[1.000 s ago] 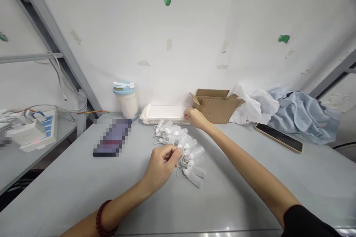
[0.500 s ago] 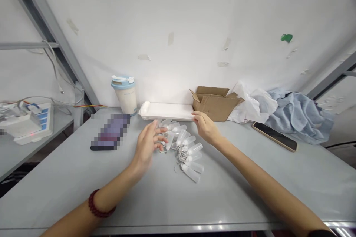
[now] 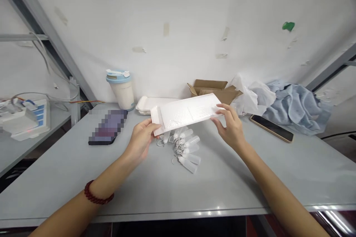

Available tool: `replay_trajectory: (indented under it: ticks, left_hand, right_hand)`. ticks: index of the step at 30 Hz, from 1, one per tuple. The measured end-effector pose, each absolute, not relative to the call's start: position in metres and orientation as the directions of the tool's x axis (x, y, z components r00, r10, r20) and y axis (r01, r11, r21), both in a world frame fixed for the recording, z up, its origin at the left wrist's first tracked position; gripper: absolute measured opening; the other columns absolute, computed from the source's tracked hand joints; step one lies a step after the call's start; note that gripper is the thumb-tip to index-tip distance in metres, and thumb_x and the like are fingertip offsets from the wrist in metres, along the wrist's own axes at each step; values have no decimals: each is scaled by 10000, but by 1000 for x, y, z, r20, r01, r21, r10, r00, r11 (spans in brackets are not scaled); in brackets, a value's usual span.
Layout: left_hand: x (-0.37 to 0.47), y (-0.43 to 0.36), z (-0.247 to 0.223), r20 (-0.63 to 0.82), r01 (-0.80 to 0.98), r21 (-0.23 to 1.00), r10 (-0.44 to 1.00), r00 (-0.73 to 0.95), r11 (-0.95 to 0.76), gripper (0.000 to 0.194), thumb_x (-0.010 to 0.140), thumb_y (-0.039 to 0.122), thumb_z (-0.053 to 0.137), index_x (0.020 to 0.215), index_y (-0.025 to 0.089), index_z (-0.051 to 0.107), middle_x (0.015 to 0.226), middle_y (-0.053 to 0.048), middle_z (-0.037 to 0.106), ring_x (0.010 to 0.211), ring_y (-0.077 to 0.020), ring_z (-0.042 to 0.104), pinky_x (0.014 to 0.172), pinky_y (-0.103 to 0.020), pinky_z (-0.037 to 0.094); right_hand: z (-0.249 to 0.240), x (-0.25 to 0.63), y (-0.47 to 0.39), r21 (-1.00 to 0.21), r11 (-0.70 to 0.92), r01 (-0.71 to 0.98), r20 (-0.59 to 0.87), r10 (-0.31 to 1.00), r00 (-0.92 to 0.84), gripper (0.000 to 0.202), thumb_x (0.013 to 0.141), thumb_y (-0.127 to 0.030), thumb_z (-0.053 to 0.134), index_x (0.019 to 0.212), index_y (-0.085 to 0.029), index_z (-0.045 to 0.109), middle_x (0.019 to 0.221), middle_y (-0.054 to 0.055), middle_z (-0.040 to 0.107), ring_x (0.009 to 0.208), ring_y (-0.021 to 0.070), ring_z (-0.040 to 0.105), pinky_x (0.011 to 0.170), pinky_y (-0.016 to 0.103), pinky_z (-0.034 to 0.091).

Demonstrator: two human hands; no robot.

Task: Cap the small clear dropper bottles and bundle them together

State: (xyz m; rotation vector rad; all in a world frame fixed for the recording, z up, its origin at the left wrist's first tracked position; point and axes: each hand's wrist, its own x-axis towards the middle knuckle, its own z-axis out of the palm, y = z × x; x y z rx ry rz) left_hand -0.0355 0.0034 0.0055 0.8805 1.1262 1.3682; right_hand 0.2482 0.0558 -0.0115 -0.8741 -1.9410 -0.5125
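Note:
A white padded envelope (image 3: 189,112) is held up above the table, tilted with its right end higher. My left hand (image 3: 141,137) pinches its left end, thumb on top near the folded flap. At the right end, my right hand (image 3: 229,126) grips the edge between thumb and fingers. Below the envelope, several small clear plastic bottles (image 3: 190,159) with white caps and rings lie in a cluster, partly hidden by it. Behind it, a stack of white envelopes (image 3: 143,104) rests against the wall.
A cup with a blue lid (image 3: 122,90) and a dark phone (image 3: 107,129) stand and lie at left. Behind the envelope is an open cardboard box (image 3: 213,85). White plastic bags (image 3: 256,96), blue cloth (image 3: 297,107) and another phone (image 3: 271,128) are at right. A power strip (image 3: 41,118) sits far left.
One white envelope has come up off the stack and toward me. My left hand has closed on its left end, and my right hand has moved right with its other end. The view has shifted slightly.

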Motion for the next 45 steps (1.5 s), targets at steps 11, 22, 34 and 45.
replay_trajectory:
  ticks: [11,22,34,45]
  left_hand:
    - [-16,-14,-3,-73,-171,979,978,197,108,392,681,277,759,1040,152,660,856,-53,751,757,-196,686,774,-327,518]
    - [-13,-16,-9,-1,100,995,987,158,-15,331,709,466,688,660,142,641,623,-9,628,579,-144,545,536,-246,415]
    - [-14,-14,-10,4,174,985,997,79,-17,380,738,491,643,569,154,592,494,23,503,470,-104,432,452,-227,311]
    - [-38,6,0,109,179,980,989,-105,-89,288,775,427,616,688,156,654,570,-2,609,457,-109,517,460,-230,383]
  right_hand:
    - [-11,214,21,-14,751,660,478,585,-655,917,752,-584,641,1468,-205,211,1491,223,332,1414,376,266,1086,645,226]
    - [-11,199,6,-19,826,564,520,490,-700,776,690,-382,639,1359,-189,297,1317,211,419,1171,359,462,992,635,285]
    - [-7,201,6,34,867,497,637,365,-679,510,769,-259,609,1239,-185,427,1197,178,496,1022,297,520,830,463,455]
    - [-1,236,32,-55,778,626,746,449,-492,460,817,-230,630,1244,-233,459,1129,142,554,1012,287,559,815,439,499]
